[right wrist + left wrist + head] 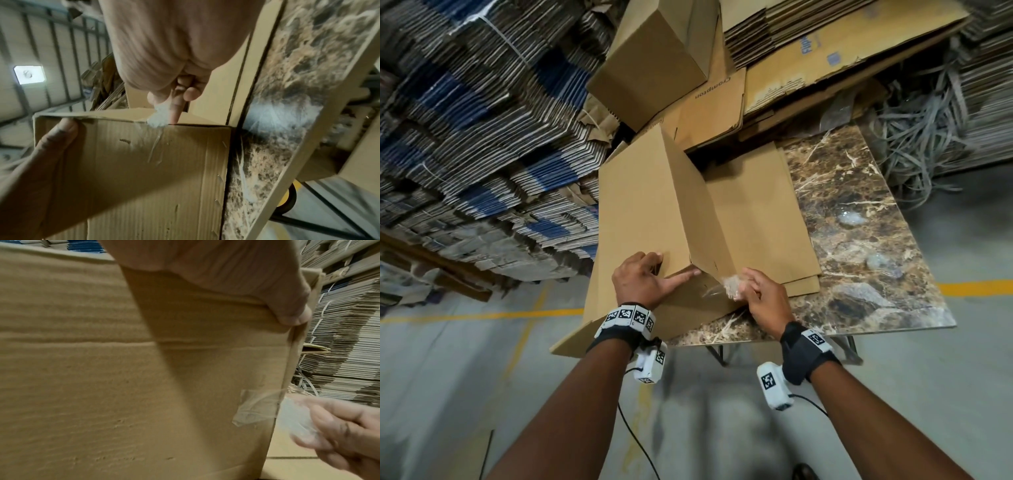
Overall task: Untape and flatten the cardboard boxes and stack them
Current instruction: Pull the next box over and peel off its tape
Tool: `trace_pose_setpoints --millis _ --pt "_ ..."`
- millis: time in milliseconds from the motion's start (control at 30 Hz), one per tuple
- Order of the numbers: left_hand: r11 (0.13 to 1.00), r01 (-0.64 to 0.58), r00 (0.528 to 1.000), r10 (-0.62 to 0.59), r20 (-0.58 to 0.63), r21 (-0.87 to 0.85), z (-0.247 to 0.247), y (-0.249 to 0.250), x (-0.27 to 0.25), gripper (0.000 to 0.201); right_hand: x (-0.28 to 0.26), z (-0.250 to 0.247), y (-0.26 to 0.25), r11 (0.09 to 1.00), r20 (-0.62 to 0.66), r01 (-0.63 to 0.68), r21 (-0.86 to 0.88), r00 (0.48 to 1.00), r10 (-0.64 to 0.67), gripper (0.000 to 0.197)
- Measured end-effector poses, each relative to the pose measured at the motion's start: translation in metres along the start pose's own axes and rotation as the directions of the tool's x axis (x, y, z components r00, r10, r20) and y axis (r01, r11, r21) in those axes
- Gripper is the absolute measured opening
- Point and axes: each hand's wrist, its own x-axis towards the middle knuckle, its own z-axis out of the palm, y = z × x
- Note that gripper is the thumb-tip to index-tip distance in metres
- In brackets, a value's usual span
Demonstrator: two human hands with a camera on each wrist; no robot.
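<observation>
A plain brown cardboard box (647, 198) stands open on the marble table (859, 192), overhanging its near left edge. My left hand (662, 270) grips the box's near top edge, fingers over the top and thumb along the near face (82, 369). My right hand (741, 289) pinches a crumpled wad of clear tape (731, 286) just right of that corner. A thin strand stretches from the tape wad (296, 417) to a tape strip (252, 408) that clings to the box's near face (144, 162). Flattened cardboard sheets (763, 212) lie under and right of the box.
Tall stacks of bundled flat cardboard (465, 137) fill the left. Another upright box (654, 58) and flat sheets (825, 51) stand behind the table. Two clear tape wads (851, 217) lie on the marble. A tangle of grey strapping (914, 130) hangs at the right.
</observation>
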Motion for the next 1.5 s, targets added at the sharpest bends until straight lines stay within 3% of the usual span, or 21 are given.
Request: trace_pose_setpoints --millis 133,267,333,400,500,700,867,1167,1433,1500 --pt "0.997 0.048 0.999 -0.049 0.008 0.060 0.000 0.021 0.003 0.081 -0.003 -0.009 -0.004 0.994 -0.152 -0.046 0.101 0.986 0.061 0.068" --pt "0.990 0.087 0.996 -0.089 0.007 0.110 0.003 0.040 0.007 0.085 0.010 -0.005 -0.002 0.999 -0.227 -0.045 0.019 0.973 0.048 0.071" --pt "0.987 0.094 0.995 -0.095 -0.003 0.129 0.005 0.046 0.010 0.090 0.014 -0.002 0.000 0.999 -0.209 -0.012 -0.039 0.978 0.004 0.078" --pt "0.985 0.112 0.994 -0.111 -0.013 0.133 0.007 0.049 0.012 0.091 0.017 0.002 0.001 0.999 -0.122 0.010 0.030 0.992 -0.006 0.084" --pt "0.982 0.130 0.991 -0.130 -0.010 0.134 0.008 0.048 0.016 0.089 0.017 0.010 0.000 1.000 -0.053 -0.020 -0.004 0.998 0.019 0.059" --pt "0.983 0.160 0.987 -0.159 -0.017 0.092 0.010 0.047 0.013 0.087 -0.002 -0.021 -0.003 0.998 -0.213 -0.007 -0.055 0.977 -0.005 0.016" --pt "0.982 0.158 0.988 -0.157 -0.018 0.102 0.011 0.053 0.008 0.082 -0.001 -0.084 -0.002 0.987 -0.360 -0.145 -0.061 0.926 0.114 0.029" --pt "0.967 0.211 0.975 -0.218 0.039 0.140 0.008 0.059 0.005 0.087 -0.007 -0.191 0.013 0.878 -0.329 -0.436 -0.200 0.873 0.359 0.037" --pt "0.967 0.216 0.975 -0.222 0.030 0.136 0.002 0.068 0.003 0.086 -0.025 -0.226 0.034 0.874 -0.480 -0.485 -0.043 0.777 0.407 0.042" --pt "0.964 0.228 0.972 -0.234 0.030 0.137 0.001 0.069 0.001 0.087 -0.025 -0.228 0.035 0.853 -0.500 -0.499 -0.153 0.784 0.369 0.050"
